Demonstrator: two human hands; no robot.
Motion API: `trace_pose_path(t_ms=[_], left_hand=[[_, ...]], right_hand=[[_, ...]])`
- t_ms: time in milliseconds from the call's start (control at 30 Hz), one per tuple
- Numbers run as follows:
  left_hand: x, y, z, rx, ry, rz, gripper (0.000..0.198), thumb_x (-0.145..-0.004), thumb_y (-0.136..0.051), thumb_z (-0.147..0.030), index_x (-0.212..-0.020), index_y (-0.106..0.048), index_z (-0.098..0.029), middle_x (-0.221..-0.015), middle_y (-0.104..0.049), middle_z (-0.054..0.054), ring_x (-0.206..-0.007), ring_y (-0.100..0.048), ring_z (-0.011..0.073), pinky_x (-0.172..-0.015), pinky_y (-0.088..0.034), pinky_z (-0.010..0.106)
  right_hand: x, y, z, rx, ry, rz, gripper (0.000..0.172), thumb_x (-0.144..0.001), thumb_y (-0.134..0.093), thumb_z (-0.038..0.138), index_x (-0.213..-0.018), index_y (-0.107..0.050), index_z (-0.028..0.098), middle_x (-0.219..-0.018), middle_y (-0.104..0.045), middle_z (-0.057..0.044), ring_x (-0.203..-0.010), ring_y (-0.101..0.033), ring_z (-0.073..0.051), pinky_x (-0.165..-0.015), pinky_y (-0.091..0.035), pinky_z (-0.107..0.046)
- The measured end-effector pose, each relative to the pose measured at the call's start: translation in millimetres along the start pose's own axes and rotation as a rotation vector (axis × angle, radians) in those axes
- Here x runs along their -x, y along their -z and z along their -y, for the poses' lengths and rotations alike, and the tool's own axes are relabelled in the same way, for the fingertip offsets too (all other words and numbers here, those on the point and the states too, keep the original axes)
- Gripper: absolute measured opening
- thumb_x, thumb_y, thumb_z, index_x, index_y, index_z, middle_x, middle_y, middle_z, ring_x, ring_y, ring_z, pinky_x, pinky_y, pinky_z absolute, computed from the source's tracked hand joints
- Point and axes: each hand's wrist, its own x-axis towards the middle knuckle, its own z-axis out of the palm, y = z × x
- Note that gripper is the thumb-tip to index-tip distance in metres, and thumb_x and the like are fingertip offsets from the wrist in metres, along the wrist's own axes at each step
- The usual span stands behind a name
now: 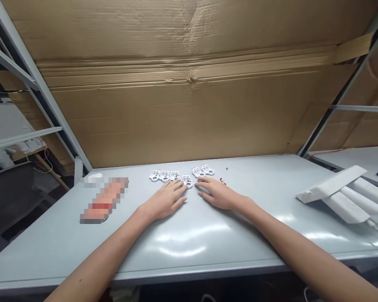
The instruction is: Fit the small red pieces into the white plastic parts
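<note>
Several flat white plastic parts, each with a round ring at one end and small dark and red spots, lie in a row on the table. My left hand [167,199] rests palm down just in front of the left ones, fingers stretched out, its fingertips by a white part [187,181] near the middle. Palm down to the right, my right hand [216,193] has its fingers spread and its fingertips close to another white part [198,172]. Neither hand appears to grip anything. Small red and dark bits [222,180] lie beyond my right hand.
A pixelated reddish-orange object [105,200] lies on the left of the grey table [189,260], with a white item [96,178] behind it. A white device with panels [337,193] stands at the right. Cardboard [182,121] walls the back, between metal posts [50,100].
</note>
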Motion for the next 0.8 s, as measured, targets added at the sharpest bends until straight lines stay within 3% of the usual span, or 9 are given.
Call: trace_pose_path(t_ms=[200,400,633,800], left_hand=[[-8.8,1.9,0.4,-0.068,-0.015,0.032,0.053,-0.102,-0.035,-0.048,-0.143,-0.044,-0.016,-0.15,-0.043,0.016,-0.143,-0.032,0.0332,-0.116,-0.025,0.052],[-23.2,6.4,-3.1,-0.139,0.007,0.056,0.053,-0.1,-0.039,-0.05,-0.139,-0.047,-0.015,-0.146,-0.047,0.018,-0.139,-0.038,0.0339,-0.114,-0.028,0.05],[-24.0,7.1,4.0,-0.219,0.013,0.024,0.048,-0.101,-0.038,-0.049,-0.137,-0.049,-0.019,-0.14,-0.053,0.015,-0.133,-0.045,0.0318,-0.11,-0.032,0.048],[-15.0,9.3,2.9,-0.186,0.002,-0.048,0.045,-0.101,-0.039,-0.045,-0.136,-0.05,-0.019,-0.144,-0.049,0.014,-0.134,-0.044,0.0309,-0.111,-0.033,0.048]], right_hand=[[-1.2,-3.8,-0.1,0.085,0.021,0.006,0.035,-0.094,-0.047,0.032,-0.123,-0.066,0.022,-0.136,-0.058,-0.015,-0.126,-0.053,-0.033,-0.104,-0.043,-0.052],[-5.2,-3.7,0.2,0.115,-0.045,-0.12,0.047,-0.092,-0.049,0.031,-0.136,-0.054,0.013,-0.146,-0.048,-0.02,-0.137,-0.041,-0.034,-0.112,-0.034,-0.053],[-5.6,-9.5,-14.6,0.074,-0.151,-0.034,0.066,-0.092,-0.051,0.05,-0.148,-0.042,0.016,-0.155,-0.037,-0.016,-0.146,-0.024,-0.036,-0.118,-0.022,-0.052],[-4.7,-6.0,-12.4,0.143,-0.118,0.029,0.063,-0.094,-0.045,0.052,-0.145,-0.045,0.014,-0.153,-0.041,-0.016,-0.145,-0.026,-0.036,-0.116,-0.025,-0.054]])
